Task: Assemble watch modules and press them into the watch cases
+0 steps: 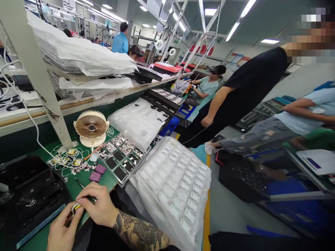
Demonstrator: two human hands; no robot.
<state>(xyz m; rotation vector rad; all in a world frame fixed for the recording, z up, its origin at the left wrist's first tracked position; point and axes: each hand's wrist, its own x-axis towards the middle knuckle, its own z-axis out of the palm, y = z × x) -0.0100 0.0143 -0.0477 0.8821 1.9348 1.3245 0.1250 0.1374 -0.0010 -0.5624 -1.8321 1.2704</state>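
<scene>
Both my hands meet over the near edge of the green bench. My left hand [61, 226] is closed, its thumb and fingers pinching a small yellow-edged part with a white wire [76, 207]. My right hand [101, 205] bends over the same part, thumb and fingertips pressed against it. A dark slim pointed tool [79, 182] shows just beyond the right knuckles; whether that hand grips it is hidden. Past the hands lie purple cases [95, 176] and several wired yellow-edged parts [77, 162] among loose white wires.
A cream fan [91, 127] stands behind a sectioned clear tray [123, 182] of small pieces. To my right, a white plastic tray [167, 170] carries flat white pieces. A black bin [26, 188] sits left. A person in black [251, 80] stands close by at right.
</scene>
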